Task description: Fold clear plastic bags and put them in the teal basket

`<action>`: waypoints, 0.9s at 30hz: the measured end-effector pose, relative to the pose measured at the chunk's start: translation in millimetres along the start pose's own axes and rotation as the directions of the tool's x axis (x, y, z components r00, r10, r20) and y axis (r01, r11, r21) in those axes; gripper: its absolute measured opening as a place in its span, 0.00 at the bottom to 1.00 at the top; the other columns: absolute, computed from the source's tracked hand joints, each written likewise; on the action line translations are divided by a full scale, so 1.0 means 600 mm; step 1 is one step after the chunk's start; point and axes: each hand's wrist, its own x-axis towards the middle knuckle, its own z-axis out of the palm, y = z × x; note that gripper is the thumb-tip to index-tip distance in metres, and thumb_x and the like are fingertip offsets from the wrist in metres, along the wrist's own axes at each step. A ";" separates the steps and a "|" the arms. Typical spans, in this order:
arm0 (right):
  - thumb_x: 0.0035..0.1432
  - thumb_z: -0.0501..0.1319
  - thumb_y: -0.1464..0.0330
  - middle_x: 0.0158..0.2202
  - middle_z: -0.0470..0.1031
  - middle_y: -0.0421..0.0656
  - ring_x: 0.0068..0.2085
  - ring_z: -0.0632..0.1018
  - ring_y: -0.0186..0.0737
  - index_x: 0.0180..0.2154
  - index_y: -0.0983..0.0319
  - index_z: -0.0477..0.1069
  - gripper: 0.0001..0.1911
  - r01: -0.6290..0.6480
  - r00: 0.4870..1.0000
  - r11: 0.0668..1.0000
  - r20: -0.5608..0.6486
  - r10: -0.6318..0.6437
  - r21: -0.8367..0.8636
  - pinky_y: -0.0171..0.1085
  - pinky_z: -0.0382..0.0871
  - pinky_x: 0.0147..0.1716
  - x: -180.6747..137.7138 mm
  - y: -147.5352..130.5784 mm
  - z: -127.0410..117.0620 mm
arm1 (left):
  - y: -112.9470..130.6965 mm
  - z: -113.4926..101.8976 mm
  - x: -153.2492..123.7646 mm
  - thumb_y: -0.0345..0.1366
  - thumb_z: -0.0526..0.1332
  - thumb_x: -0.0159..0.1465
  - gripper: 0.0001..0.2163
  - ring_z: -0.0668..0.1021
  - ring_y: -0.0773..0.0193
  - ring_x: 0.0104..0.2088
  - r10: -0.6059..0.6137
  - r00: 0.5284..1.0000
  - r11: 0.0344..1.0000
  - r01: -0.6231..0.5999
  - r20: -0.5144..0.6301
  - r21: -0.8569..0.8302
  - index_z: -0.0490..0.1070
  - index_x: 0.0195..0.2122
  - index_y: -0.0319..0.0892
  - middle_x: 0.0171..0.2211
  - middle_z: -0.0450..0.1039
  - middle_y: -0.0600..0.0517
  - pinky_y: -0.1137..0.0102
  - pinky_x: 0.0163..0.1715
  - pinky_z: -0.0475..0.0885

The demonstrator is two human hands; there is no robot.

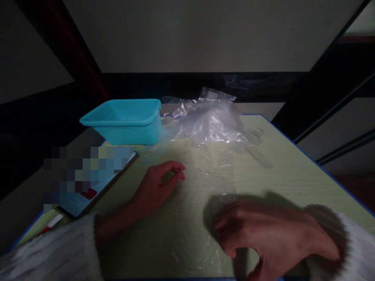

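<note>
Head view: the left hand [159, 187] pinches thumb to forefinger at nine o'clock of the thin clear plastic film [205, 175] lying flat mid-table. The blurred right hand [272, 238] curls at five o'clock — closure unclear. The film probably wants a gentle, low lift — it tears easily.

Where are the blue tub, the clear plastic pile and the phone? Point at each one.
blue tub [131, 130], head view, front wall.
clear plastic pile [208, 121], head view, middle of the heap.
phone [82, 201], head view, near end of the screen.

A clear, crinkled plastic sheet [211, 171] lies spread flat on the pale green table [293, 171].
</note>
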 end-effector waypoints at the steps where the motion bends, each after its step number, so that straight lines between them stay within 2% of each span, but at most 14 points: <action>1: 0.50 0.64 0.61 0.25 0.67 0.37 0.28 0.68 0.33 0.24 0.61 0.64 0.13 0.013 1.000 1.000 0.011 -0.013 -0.005 0.32 0.62 0.25 0.000 0.000 0.000 | 0.000 0.001 0.000 0.32 0.52 0.59 0.07 0.77 0.62 0.34 0.003 1.000 1.000 -0.003 0.001 -0.008 0.68 0.34 0.43 0.29 0.76 0.54 0.65 0.39 0.71; 6: 0.39 0.68 0.63 0.27 0.65 0.37 0.31 0.67 0.34 0.22 0.61 0.61 0.17 0.065 0.994 0.996 0.093 -0.060 -0.055 0.33 0.64 0.30 0.001 -0.001 -0.001 | -0.008 0.005 0.001 0.31 0.53 0.58 0.06 0.76 0.63 0.32 0.014 1.000 0.998 -0.015 -0.007 -0.065 0.69 0.31 0.43 0.27 0.75 0.54 0.69 0.36 0.70; 12: 0.33 0.70 0.68 0.29 0.66 0.36 0.35 0.67 0.35 0.21 0.61 0.62 0.16 0.016 0.993 0.990 0.118 0.001 -0.139 0.34 0.63 0.38 0.000 -0.015 -0.010 | -0.007 0.004 0.002 0.33 0.53 0.58 0.06 0.76 0.63 0.32 -0.022 1.000 0.997 0.022 0.009 -0.070 0.70 0.31 0.41 0.27 0.75 0.53 0.70 0.34 0.70; 21: 0.40 0.66 0.70 0.28 0.66 0.37 0.33 0.68 0.32 0.24 0.63 0.66 0.09 -0.011 0.994 0.993 0.107 0.024 -0.116 0.31 0.63 0.33 -0.002 -0.022 -0.010 | -0.004 0.005 0.001 0.33 0.55 0.59 0.06 0.76 0.64 0.31 -0.010 1.000 0.998 0.012 0.030 -0.062 0.70 0.32 0.39 0.27 0.75 0.52 0.71 0.32 0.69; 27: 0.40 0.66 0.71 0.31 0.69 0.37 0.37 0.69 0.35 0.24 0.62 0.68 0.08 0.008 0.996 0.982 0.084 0.008 -0.190 0.32 0.63 0.40 -0.004 -0.030 -0.004 | -0.002 0.004 0.002 0.32 0.54 0.59 0.06 0.75 0.65 0.30 -0.009 0.998 0.998 0.012 0.057 -0.054 0.70 0.30 0.39 0.26 0.75 0.52 0.72 0.31 0.68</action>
